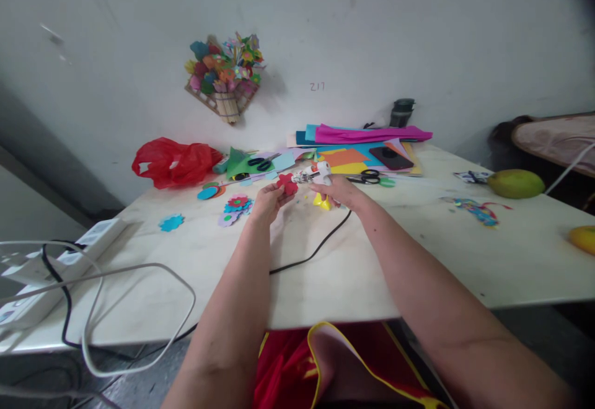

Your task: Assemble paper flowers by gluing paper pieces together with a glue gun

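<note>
My left hand (269, 201) pinches a red flower cutout (287, 184) by its edge over the middle of the table. In my right hand (341, 192) is a white glue gun (320, 173) with a yellow trigger (321, 201), its nozzle end pointing left at the red flower. Whether the nozzle touches the flower I cannot tell. A black cord (320, 248) runs from the glue gun toward the table's front edge. Left of my left hand lie layered paper flowers (235, 207) in red, blue and lilac, and a blue flower cutout (171, 222).
Scissors (264, 162) and another black-handled pair (369, 177) lie toward the back. Coloured sheets (344, 160), a phone (391, 157) and a red plastic bag (174, 161) are near the wall. A power strip (88, 241) with loose cables stands left; a mango (515, 183) is at right.
</note>
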### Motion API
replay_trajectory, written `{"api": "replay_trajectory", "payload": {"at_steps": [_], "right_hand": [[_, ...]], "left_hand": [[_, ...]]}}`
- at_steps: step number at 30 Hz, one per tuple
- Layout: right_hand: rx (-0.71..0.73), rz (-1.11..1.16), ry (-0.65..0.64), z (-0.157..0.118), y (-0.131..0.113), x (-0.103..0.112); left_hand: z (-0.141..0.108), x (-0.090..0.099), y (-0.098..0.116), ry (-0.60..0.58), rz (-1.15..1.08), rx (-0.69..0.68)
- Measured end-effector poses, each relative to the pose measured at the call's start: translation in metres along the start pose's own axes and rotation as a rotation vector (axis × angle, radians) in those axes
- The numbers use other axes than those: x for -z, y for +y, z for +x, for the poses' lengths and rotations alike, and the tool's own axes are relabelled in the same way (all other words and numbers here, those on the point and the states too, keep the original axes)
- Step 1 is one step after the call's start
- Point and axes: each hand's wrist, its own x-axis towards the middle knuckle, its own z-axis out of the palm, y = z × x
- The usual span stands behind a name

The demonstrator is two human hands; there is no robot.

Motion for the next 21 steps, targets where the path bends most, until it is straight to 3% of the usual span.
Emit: {"api": "replay_trajectory", "payload": {"at_steps": [21], "right_hand": [[0.033, 0.016, -0.004, 0.0046, 0.0062, 0.0023]], "left_hand": [[0.0006, 0.0015, -0.0002, -0.019, 0.045, -0.035]]}}
